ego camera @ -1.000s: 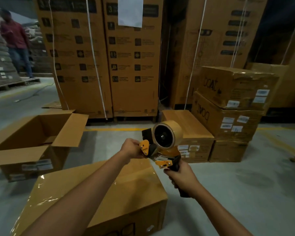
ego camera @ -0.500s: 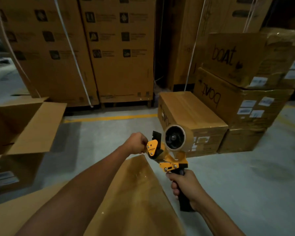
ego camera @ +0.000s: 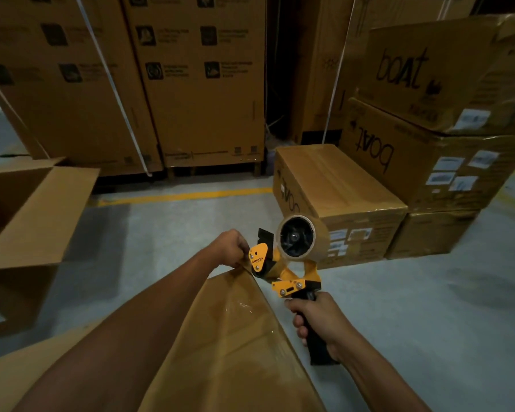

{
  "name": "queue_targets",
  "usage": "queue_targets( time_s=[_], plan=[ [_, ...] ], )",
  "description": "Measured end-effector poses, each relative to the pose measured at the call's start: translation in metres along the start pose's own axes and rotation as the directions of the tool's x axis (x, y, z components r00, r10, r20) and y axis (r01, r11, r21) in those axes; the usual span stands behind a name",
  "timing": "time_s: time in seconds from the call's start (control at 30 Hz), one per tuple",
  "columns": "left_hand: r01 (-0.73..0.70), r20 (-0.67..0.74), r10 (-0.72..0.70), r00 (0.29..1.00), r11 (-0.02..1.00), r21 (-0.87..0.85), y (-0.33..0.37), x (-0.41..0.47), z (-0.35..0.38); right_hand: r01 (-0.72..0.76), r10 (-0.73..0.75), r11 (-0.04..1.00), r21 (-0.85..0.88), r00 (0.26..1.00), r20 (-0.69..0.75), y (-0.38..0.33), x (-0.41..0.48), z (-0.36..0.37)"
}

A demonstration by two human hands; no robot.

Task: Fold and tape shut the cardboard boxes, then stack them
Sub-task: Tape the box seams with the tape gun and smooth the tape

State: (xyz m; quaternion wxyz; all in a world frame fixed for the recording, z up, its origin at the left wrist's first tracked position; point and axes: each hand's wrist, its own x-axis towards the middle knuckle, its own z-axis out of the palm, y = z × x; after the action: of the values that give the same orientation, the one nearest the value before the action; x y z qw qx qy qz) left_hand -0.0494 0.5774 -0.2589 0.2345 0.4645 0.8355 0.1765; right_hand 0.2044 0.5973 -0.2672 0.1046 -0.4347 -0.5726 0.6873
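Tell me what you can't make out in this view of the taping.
Head view:
- Fingertips of the left hand, hidden behind its knuckles.
- Near box, cut off by the bottom edge, covered by the forearm.
- Open box, cut by the left edge.
- Box labels, too blurred to read.

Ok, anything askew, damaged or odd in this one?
The middle box at right lies upside down: its "boat" print is inverted, unlike the box on top. No spill or tear shows.
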Motion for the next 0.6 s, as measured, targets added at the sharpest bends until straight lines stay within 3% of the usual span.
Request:
queue_targets(
  time_s=[0.47,0.53,0.6],
  plan=[
    [0.109,0.127,-0.110,0.986,0.994,0.011,-0.016,-0.003,0.007,-0.034,0.034,0.998,-0.045,0.999,0.018,0.008,0.001,0.003],
    [0.134,0.089,-0.134,0.987,0.991,0.001,-0.021,-0.004,0.003,-0.040,0.041,0.998,-0.051,0.999,0.018,0.006,0.000,0.003],
    [0.061,-0.013,-0.064,0.998,0.989,-0.136,-0.026,-0.005,0.003,-0.043,0.043,0.998,-0.053,0.999,0.013,0.003,0.000,0.004]
  ],
)
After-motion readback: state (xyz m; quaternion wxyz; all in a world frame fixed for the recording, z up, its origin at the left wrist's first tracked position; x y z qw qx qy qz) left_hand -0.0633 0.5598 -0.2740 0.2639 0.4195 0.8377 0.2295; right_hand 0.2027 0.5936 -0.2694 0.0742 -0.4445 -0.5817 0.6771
